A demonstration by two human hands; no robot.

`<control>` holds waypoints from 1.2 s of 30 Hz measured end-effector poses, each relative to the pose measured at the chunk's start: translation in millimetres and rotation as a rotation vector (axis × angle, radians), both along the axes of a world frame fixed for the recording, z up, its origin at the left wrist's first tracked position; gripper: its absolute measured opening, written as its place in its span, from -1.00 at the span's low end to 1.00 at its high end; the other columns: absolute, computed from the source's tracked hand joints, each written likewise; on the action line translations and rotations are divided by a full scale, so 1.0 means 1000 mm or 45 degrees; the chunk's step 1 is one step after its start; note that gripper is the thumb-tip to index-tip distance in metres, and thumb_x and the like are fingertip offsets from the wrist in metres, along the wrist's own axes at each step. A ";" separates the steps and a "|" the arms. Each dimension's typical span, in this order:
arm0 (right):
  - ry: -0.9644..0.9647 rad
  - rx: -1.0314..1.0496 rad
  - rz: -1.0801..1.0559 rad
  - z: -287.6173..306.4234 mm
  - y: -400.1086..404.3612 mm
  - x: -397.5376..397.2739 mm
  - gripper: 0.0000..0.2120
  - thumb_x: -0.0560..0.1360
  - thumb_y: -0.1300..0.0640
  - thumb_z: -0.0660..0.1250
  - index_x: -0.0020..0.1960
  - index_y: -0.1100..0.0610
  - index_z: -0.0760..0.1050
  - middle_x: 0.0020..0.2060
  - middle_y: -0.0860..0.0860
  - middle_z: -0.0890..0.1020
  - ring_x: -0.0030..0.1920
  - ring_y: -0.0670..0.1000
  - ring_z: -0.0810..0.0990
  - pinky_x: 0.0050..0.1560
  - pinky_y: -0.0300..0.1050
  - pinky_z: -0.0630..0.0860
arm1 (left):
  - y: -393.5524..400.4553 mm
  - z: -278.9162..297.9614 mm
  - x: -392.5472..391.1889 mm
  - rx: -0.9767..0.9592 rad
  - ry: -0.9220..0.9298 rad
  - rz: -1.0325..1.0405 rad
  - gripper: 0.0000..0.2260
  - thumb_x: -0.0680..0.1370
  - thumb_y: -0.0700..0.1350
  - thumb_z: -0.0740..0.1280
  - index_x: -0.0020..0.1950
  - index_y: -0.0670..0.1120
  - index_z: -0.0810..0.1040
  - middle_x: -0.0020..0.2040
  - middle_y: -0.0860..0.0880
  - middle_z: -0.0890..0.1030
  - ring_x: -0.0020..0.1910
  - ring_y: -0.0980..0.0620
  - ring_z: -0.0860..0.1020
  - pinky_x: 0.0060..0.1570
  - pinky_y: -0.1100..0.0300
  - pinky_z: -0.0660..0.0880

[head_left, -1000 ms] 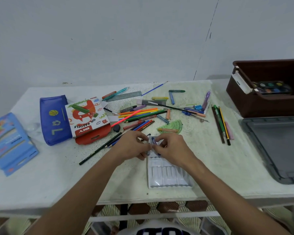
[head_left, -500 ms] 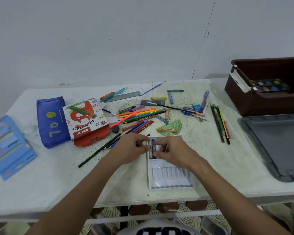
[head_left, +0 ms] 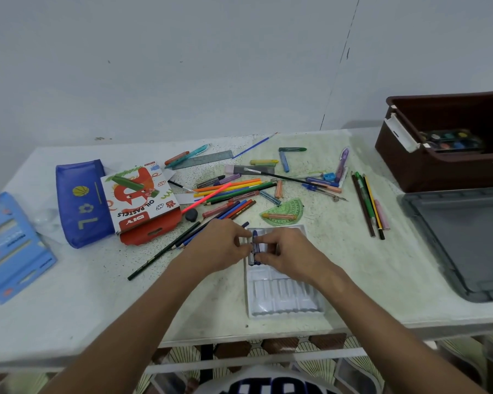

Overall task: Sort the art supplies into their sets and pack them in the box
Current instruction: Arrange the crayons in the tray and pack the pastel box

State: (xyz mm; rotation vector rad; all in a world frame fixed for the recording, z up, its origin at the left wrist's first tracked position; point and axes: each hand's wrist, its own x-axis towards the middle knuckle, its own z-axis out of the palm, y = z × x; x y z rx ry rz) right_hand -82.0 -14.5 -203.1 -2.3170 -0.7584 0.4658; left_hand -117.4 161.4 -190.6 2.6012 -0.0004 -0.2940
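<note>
Blue crayon (head_left: 254, 247), white tray (head_left: 285, 300), brown box (head_left: 427, 169)

A pale speckled table (head_left: 339, 251) is strewn with art supplies.
A ridged white plastic tray (head_left: 285, 297) is seen near the front edge. Behind it, loose coloured pencils (head_left: 234, 191) and a green protractor (head_left: 286, 213) are scattered. To its left, an oil pastels box (head_left: 143, 203) and a blue pencil case (head_left: 80, 203) are laid; to its right, a grey lid (head_left: 467, 240) and a brown box (head_left: 439, 169).

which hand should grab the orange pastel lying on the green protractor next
Right. The orange pastel lies on the green protractor just beyond the right hand; the left hand would have to cross over the white tray.
</note>
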 end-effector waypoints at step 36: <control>-0.023 -0.086 -0.489 0.007 -0.003 0.125 -0.84 0.39 0.09 0.50 -0.17 0.20 0.67 -0.31 0.05 0.65 -0.35 -0.09 0.53 -0.38 -0.24 0.40 | 0.014 0.017 0.101 -0.413 -0.120 0.131 -0.93 0.46 -0.16 0.47 -0.07 -0.07 0.65 -0.14 0.01 0.65 -0.26 0.22 0.58 -0.19 0.28 0.54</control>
